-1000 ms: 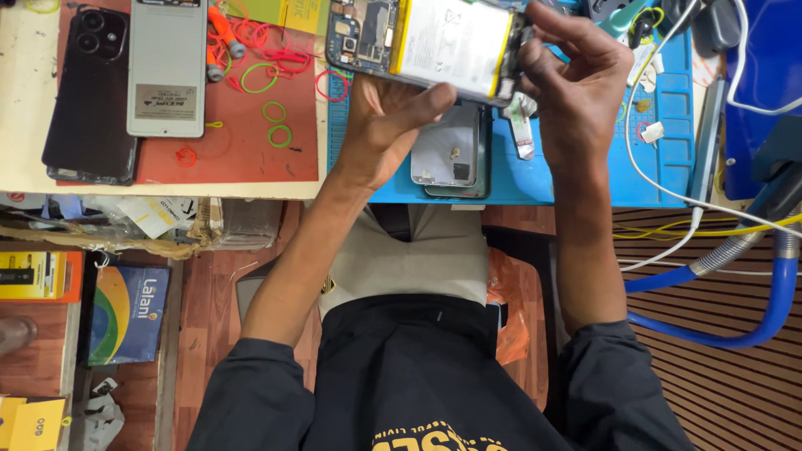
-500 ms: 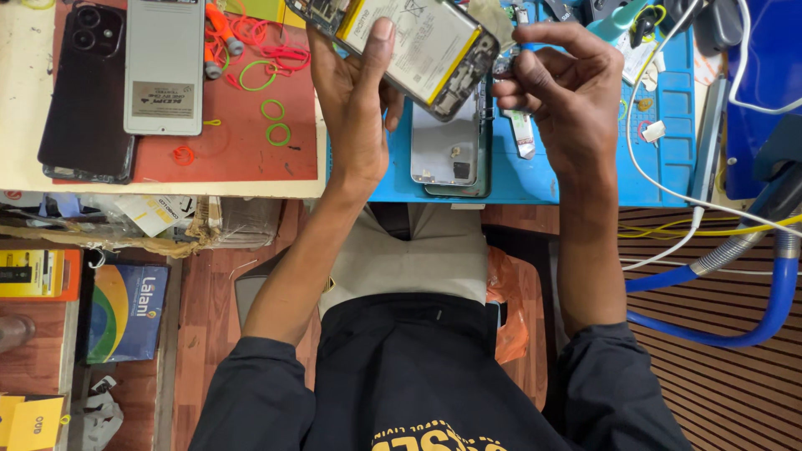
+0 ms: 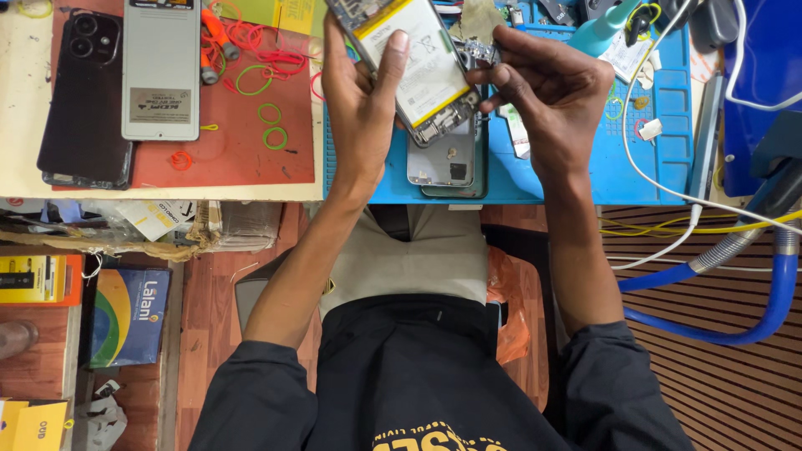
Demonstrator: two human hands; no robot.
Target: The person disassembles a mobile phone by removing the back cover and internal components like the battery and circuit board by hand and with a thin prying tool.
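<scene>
Head view: blue mat, cluttered workbench.

I see the opened phone held above the mat on the bench, between my left hand and right hand, with a back cover lying under it and two phones far left.

- battery in the opened phone is white with a yellow edge
- work mat is bright blue, the other mat is red
- rubber bands are green and red
- hose is blue
- phone on the left is black
</scene>
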